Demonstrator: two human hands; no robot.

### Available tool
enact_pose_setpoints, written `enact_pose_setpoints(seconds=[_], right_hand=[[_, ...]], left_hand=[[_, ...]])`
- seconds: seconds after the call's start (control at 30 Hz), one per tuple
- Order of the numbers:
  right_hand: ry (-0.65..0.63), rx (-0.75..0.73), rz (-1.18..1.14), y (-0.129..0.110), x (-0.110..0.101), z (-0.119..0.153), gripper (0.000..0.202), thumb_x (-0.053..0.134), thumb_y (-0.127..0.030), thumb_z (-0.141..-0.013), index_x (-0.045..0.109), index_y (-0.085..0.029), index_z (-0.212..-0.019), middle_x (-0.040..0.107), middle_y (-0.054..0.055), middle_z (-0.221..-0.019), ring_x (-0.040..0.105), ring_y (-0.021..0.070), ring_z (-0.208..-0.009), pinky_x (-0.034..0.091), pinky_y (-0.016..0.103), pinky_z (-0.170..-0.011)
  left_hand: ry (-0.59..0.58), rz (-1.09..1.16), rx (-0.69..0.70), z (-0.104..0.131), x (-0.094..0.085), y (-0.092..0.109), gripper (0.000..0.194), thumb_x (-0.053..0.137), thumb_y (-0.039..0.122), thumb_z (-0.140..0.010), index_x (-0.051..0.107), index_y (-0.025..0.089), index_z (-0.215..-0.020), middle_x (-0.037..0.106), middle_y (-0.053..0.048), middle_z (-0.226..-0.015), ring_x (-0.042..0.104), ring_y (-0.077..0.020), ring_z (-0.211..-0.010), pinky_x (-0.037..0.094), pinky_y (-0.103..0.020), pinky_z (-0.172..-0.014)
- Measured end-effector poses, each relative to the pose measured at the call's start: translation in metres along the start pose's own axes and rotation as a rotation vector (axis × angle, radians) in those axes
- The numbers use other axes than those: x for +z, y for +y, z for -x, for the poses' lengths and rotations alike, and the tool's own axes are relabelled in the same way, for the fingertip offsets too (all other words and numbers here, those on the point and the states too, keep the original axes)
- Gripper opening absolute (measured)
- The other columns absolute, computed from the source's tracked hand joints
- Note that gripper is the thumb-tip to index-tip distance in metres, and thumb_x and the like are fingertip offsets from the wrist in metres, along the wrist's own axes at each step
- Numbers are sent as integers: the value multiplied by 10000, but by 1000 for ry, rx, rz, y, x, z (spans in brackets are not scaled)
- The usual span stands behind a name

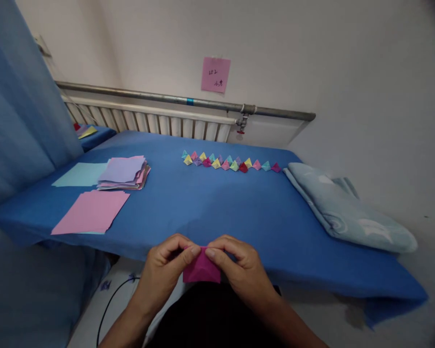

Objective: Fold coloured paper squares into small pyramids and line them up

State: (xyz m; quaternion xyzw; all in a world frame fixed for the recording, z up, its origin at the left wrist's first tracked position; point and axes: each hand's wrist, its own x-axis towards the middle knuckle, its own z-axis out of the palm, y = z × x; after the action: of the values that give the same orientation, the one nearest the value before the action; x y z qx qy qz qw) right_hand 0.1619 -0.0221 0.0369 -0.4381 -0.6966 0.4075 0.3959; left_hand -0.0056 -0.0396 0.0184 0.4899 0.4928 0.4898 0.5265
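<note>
A small folded sheet of magenta paper [202, 270] is held up between both hands, just off the front edge of the blue-covered table [217, 208]. My left hand [168, 263] pinches its upper left part between thumb and fingers. On the upper right, my right hand [237, 263] grips it the same way, the two thumbs close together. Creases cross the paper's lower part; its far side is hidden. Two rows of small folded paper pieces [216, 163] in several colours stand at the back of the table.
On the left lie a pink paper stack [92, 212], a lavender-topped stack [123, 170] and light blue sheets [81, 175]. A folded light blue blanket [348, 208] rests at the right. Behind are a radiator [159, 123] and a pipe [152, 96]. A blue curtain [25, 96] hangs left.
</note>
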Motion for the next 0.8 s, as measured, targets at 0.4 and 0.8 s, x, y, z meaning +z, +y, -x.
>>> enact_pose_setpoints(seconds=[0.4, 0.8], right_hand=[[-235, 405, -412, 22, 4, -4, 217, 660, -304, -723, 711, -182, -895, 662, 7, -812, 565, 134, -734, 432, 276, -726], [0, 333, -52, 44, 1, -11, 284, 577, -210, -754, 595, -212, -1038, 565, -55, -620, 501, 104, -561, 372, 223, -556]], left_hand=[[179, 289, -175, -13, 7, -10, 277, 772, 399, -611, 635, 160, -587, 560, 50, -574, 444, -67, -567, 363, -175, -576], [114, -251, -17, -33, -4, -29, 262, 621, 357, -739, 640, 200, -948, 634, 16, -682, 587, -148, -628, 455, -274, -614]])
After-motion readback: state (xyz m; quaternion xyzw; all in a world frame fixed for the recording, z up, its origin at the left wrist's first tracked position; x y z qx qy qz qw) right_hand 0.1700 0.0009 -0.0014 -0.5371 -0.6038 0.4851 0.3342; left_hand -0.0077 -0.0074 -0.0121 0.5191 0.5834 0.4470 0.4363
